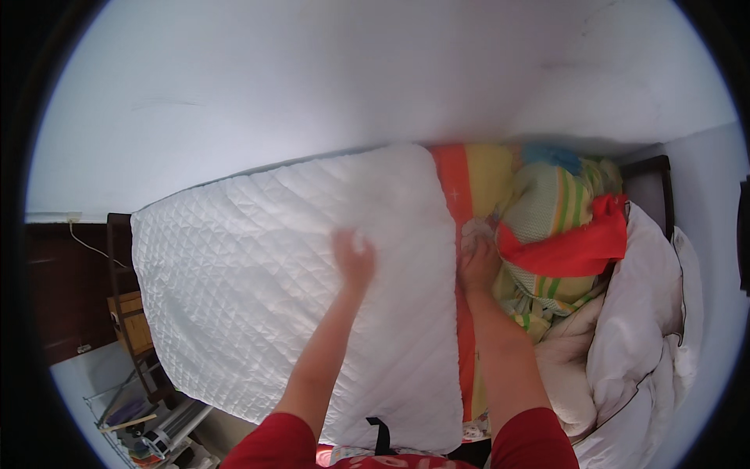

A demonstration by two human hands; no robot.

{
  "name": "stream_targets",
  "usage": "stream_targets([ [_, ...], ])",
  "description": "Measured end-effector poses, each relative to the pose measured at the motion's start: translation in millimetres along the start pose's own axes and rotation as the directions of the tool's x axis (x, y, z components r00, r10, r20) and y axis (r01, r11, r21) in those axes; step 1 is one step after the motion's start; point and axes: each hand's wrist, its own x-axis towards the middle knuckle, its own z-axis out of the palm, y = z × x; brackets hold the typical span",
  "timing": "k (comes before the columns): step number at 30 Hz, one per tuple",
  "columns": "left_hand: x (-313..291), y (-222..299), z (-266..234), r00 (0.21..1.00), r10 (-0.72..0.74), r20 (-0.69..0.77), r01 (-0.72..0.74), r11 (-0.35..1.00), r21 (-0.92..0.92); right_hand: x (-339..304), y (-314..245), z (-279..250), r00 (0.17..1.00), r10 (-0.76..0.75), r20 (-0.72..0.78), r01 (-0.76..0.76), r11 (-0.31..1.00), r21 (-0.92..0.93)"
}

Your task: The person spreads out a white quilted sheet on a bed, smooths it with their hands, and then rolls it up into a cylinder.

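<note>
White quilted pad [258, 305] laid over bed, left to middle. Left hand [356, 259] over its middle, blurred, fingers half-curled, can't tell if gripping. Right hand [480, 270] just past pad's right edge, fingers bent at crumpled pale cloth [473, 230], hold unclear. Around: orange-yellow sheet [453, 184], striped bundle [539, 195] under red cloth [562, 252], white duvet [642, 285] far right

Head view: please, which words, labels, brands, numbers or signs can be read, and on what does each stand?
No readable words or numbers.
Red shirt: pale print at the lower edge, cut off, unreadable.
Orange band of bedding: small pale cross-shaped mark, no letters visible.
White quilt: no print visible.
</note>
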Motion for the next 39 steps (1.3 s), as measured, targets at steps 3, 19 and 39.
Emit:
stream_targets([
  [3, 72, 67, 68, 0.993, -0.032, 0.11, 0.05, 0.985, -0.164, 1, 5, -1, 0.999, 0.025, 0.027, -0.026, 0.999, 0.04],
  [19, 108, 79, 181, 0.974, -0.047, 0.223, 0.101, 0.967, -0.236, 2, 2, -1, 0.993, 0.069, 0.099, -0.08, 0.991, 0.109],
  [39, -200, -5, -87, 0.854, -0.047, 0.518, -0.161, 0.923, 0.349, -2, 4, 3, 0.999, 0.029, 0.033, -0.03, 0.999, 0.025],
])
